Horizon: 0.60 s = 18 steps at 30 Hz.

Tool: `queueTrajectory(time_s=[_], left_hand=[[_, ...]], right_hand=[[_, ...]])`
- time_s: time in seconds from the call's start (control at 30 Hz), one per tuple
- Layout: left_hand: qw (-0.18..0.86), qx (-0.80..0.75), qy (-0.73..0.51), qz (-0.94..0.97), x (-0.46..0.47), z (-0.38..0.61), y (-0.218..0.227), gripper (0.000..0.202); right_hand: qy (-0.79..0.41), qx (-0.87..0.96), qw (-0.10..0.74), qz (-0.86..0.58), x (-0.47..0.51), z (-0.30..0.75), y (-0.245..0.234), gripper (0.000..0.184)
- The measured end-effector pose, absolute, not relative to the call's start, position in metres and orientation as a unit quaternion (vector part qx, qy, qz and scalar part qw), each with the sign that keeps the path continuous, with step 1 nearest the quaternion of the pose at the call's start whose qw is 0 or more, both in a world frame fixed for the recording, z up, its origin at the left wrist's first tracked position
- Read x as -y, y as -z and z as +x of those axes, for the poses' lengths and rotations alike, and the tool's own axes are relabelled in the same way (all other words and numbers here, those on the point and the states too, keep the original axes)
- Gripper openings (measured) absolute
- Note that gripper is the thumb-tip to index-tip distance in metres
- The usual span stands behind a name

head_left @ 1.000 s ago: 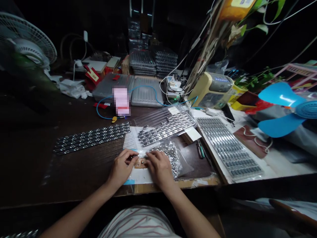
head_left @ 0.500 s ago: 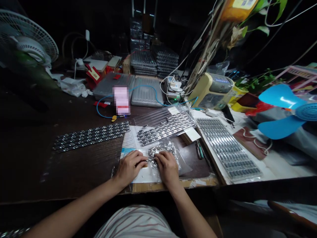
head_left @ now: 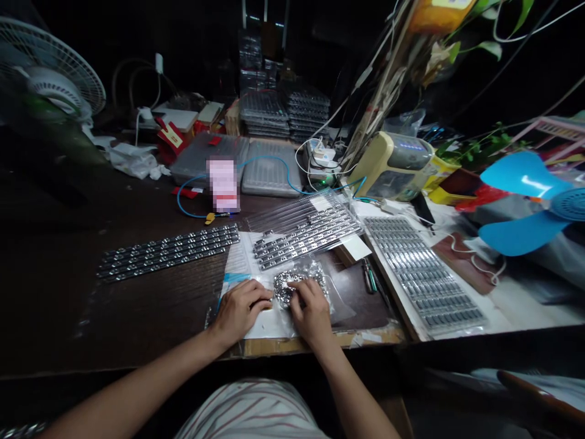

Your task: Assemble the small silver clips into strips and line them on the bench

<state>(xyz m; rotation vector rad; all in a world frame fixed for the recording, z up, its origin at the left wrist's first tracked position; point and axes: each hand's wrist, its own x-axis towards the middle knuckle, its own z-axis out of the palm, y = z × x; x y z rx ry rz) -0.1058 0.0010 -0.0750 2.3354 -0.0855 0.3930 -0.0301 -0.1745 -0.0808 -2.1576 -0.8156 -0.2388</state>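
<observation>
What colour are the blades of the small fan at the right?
The curved plastic fan blades are bright blue, clearest in the head view.

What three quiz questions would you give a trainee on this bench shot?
1. Which hand rests on the clear bag of small metal parts?
2. True or false: the blue fan stands to the left of the hands.
3. What lies on the bench to the left of the left hand?
A) small green-handled tool
B) rows of metal strips
C) green plant

Key: 1. The right hand. 2. False. 3. B.
</observation>
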Motion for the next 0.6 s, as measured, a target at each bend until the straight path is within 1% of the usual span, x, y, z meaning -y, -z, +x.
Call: queueTrajectory(time_s=[0.1,0.17,0.3,0.43,0.5,0.6], left_hand=[[0.395,0.009,-0.191,0.898,-0.016,-0.097,0.067,0.014],[0.379,-0.032,-0.221,0.898,-0.037,-0.084,0.06,0.014],[0.284,-0.085,-0.242,0.924,-0.085,-0.055,0.055,0.018],[0.183,-0.088,-0.218,0.955,-0.111,-0.048,0.066,0.02],[0.156,-0.087,-0.212,0.961,-0.116,-0.054,0.072,0.019],[0.143,-0.092,-0.216,0.961,-0.121,-0.063,0.074,0.02]], right_hand=[[0.084,0.328,0.438,-0.833,0.177,-0.029,0.078,0.023],[0.073,0.335,0.445,-0.827,0.176,-0.03,0.074,0.024],[0.059,0.341,0.453,-0.822,0.166,-0.036,0.067,0.026],[0.042,0.362,0.449,-0.816,0.151,-0.043,0.069,0.022],[0.035,0.371,0.432,-0.821,0.146,-0.046,0.072,0.016],[0.029,0.37,0.416,-0.83,0.141,-0.048,0.076,0.01]])
